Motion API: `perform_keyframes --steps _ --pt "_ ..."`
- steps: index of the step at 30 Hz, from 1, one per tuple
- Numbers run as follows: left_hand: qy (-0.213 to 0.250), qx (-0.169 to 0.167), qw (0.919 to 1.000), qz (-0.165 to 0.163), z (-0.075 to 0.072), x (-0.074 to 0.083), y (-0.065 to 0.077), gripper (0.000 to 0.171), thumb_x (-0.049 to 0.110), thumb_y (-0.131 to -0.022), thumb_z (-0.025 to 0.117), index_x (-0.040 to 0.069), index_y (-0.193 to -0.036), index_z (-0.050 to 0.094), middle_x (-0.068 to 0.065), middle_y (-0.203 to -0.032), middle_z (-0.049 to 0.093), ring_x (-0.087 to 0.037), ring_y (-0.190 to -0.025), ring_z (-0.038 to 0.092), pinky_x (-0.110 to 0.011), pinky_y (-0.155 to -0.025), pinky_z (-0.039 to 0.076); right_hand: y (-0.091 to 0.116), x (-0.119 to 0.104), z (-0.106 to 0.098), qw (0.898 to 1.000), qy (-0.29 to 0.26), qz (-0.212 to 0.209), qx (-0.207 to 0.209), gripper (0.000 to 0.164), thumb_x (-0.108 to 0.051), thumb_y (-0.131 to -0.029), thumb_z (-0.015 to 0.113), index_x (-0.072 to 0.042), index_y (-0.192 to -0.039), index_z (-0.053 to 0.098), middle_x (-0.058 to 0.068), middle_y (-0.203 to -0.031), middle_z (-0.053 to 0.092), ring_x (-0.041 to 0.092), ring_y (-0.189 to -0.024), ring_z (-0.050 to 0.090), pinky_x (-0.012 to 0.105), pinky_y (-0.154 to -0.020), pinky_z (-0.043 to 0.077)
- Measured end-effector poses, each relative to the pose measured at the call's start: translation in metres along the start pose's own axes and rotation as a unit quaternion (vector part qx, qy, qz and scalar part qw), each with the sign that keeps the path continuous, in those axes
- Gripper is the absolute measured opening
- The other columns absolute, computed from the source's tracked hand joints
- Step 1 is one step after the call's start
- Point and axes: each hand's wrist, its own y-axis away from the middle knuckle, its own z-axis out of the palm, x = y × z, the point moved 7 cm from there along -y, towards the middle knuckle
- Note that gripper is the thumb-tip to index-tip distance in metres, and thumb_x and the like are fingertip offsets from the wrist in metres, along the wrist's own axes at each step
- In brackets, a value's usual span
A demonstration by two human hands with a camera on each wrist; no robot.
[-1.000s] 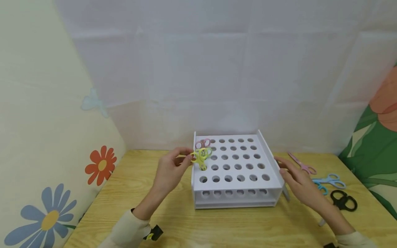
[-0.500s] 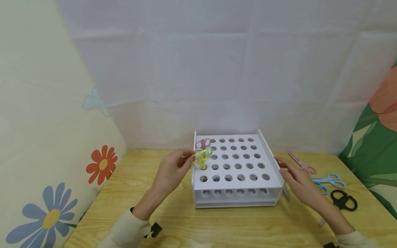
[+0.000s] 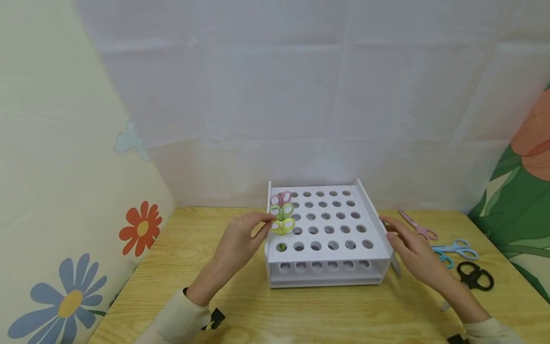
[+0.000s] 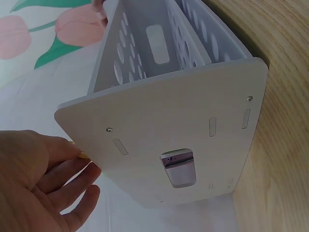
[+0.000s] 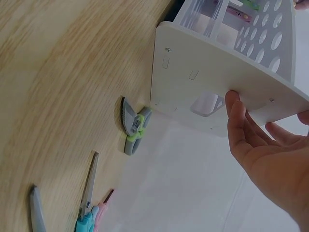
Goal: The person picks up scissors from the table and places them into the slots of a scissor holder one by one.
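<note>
Quietly lit, the corner has a pale wood-grain table [image 3: 326, 315] backed by a creased white cloth [image 3: 275, 95], with fold lines running across it and downward. On the left stands a cream panel [image 3: 56, 157] printed with a red flower and a blue 1, each with a yellow centre; on the right, a cloth with green leaves and an orange bloom [image 3: 533, 160]. A white rack [image 3: 326, 256] sits on the wood near the cloth, its top plate pierced by 5 rows of 6 round holes. Yellow scissors [image 3: 281, 230] stand handles-up in the leftmost column, in front of green scissors [image 3: 281, 212] and pink scissors [image 3: 280, 198]. The left hand [image 3: 238, 241] pinches their left loop between thumb and index finger. The right hand [image 3: 414, 255], fingers relaxed and gripping nothing, rests against the rack's right side panel. Beyond it on the table lie blue scissors [image 3: 456, 248] and black scissors [image 3: 475, 275]; the right wrist view also shows grey-and-green scissors [image 5: 135, 126] near the rack.
</note>
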Motion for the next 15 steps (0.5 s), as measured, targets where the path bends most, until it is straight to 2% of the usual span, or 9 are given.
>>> perform_keyframes --steps 8,15 --pt "-0.022 -0.019 0.9996 0.000 0.0045 -0.0020 0.0024 0.018 0.001 -0.089 0.076 0.007 -0.107 0.077 -0.001 -0.102 0.075 -0.016 -0.099 0.069 -0.035 -0.086 0.056 -0.0002 -0.0004 0.0007 1.000 0.001 -0.002 0.001 0.045 -0.010 -0.109 0.045 -0.006 -0.154 0.042 0.023 -0.127 0.062 0.034 -0.109 0.064 0.028 -0.082 0.055" --pt "-0.009 -0.023 0.9996 -0.015 0.0069 -0.0071 0.0022 0.018 0.003 -0.091 0.075 0.007 -0.108 0.076 -0.002 -0.106 0.073 -0.018 -0.103 0.067 -0.038 -0.091 0.054 0.0002 0.0005 0.0003 1.000 0.001 -0.006 0.005 0.045 -0.009 -0.109 0.045 -0.005 -0.154 0.043 0.021 -0.126 0.063 0.031 -0.107 0.065 0.027 -0.082 0.055"
